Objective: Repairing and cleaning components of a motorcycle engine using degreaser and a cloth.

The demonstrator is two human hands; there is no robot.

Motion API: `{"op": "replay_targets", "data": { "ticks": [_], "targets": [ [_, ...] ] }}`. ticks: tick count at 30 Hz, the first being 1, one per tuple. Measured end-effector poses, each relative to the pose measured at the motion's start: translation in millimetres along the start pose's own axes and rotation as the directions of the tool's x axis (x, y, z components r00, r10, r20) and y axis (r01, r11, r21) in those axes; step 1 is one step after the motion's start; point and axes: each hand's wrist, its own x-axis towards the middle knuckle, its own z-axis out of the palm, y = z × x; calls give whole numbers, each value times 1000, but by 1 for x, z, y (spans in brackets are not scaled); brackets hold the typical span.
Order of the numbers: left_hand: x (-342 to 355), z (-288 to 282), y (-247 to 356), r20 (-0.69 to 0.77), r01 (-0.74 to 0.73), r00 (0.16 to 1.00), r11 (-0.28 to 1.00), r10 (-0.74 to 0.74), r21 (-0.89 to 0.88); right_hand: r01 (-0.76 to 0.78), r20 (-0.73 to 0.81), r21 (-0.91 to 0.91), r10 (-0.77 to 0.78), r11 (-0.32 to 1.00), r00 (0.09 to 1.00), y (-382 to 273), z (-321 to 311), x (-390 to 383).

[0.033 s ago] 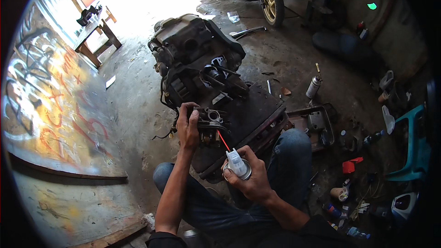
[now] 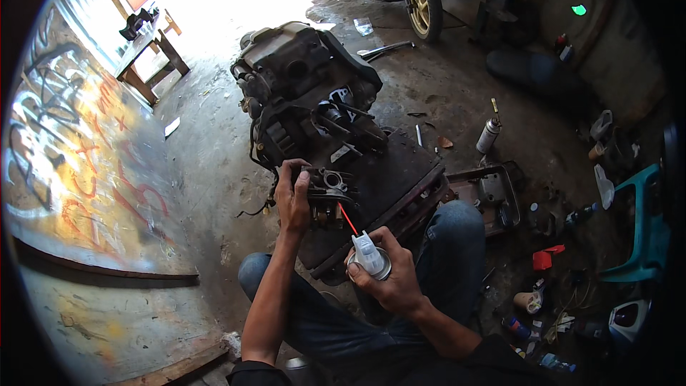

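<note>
My left hand is closed around the left side of a metal engine part, which looks like a cylinder head with a round port. In my right hand is a spray can with a clear-white nozzle cap, my fingers wrapped round its top. From the nozzle a thin red straw slants up and left, its tip close to the engine part's near side. Just beyond stands a dark, greasy scooter engine with its studs showing. A dark wooden board lies beneath the part.
Right of my knee sits a metal tray with parts in it. A second spray can stands behind it. Farther right are a teal plastic stool and a dark scooter seat. A painted panel rises at left.
</note>
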Motion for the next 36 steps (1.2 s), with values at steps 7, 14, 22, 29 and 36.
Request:
{"op": "replay_targets", "data": {
  "ticks": [7,14,22,29,36],
  "targets": [
    [2,0,-2,-22,8,1000,1000,-8,-16,24,14,-35,-23,999,1000,-2,0,-5],
    [2,3,-3,-32,-10,999,1000,10,4,11,-18,-36,-12,999,1000,0,1,1],
    [2,1,-5,-25,7,1000,1000,-7,-14,62,-35,-52,-64,997,997,5,3,-2],
    [2,2,-5,-24,-10,1000,1000,9,-15,61,-38,-27,-62,998,997,4,5,-3],
    [4,0,-4,-21,24,999,999,-25,-40,60,-68,-10,-61,998,996,8,9,4]
  ]
}}
